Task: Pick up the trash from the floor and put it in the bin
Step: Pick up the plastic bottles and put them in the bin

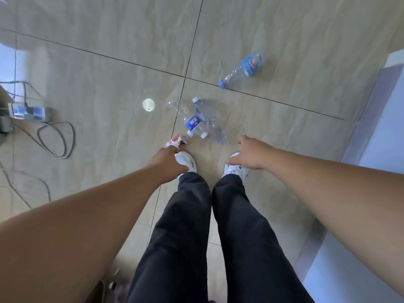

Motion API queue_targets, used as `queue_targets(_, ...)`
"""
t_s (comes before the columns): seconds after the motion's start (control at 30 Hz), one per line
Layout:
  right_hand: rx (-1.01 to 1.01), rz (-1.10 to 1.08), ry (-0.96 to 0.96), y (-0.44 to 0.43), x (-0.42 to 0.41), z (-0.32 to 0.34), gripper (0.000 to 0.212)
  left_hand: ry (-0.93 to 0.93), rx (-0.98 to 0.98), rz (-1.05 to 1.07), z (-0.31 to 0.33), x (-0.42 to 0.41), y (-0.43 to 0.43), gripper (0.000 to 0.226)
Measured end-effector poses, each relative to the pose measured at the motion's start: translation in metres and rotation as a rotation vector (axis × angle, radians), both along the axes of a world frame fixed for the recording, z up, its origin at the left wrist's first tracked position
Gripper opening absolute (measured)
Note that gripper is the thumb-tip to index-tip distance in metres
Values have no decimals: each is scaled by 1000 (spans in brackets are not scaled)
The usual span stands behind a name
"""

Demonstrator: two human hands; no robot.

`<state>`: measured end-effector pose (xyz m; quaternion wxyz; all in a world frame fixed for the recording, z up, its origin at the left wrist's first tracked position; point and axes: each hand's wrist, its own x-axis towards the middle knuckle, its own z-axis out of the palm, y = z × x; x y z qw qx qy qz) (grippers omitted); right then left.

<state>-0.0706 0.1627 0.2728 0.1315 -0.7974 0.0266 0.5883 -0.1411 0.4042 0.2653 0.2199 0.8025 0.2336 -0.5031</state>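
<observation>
Trash lies on the beige tiled floor just ahead of my white shoes. Two clear plastic bottles cross each other: one with a blue label (192, 123), one plain with a white cap (209, 119). A third bottle with a blue label and blue cap (242, 69) lies farther off to the right. A small red and white carton (175, 141) sits by my left shoe. My left hand (166, 159) reaches down with its fingertips at the carton's near edge; its grip is hidden. My right hand (247, 154) hovers with fingers spread, a little short of the plain bottle. No bin is in view.
A power strip (28, 111) with plugged leads and a looping grey cable (56, 138) lies on the floor at the left. A small white round spot (148, 104) shows left of the bottles. A wall base (371, 106) runs along the right.
</observation>
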Motion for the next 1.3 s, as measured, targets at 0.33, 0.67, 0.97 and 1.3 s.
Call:
queue_targets(0.33, -47, -53, -14, 7, 35, -128, 79, 89, -22, 413, -135, 56, -2, 29)
queue_targets(0.67, -6, -112, -74, 45, 34, -271, 70, 12, 1, 664, -266, 90, -17, 36)
queue_targets(0.97, 2, -283, -27, 68, 14, -333, 77, -59, 14, 683, -309, 81, -24, 33)
queue_targets(1.3, 69, -876, -11, -6, -5, -193, 84, -54, -126, 511, -176, 71, -42, 22)
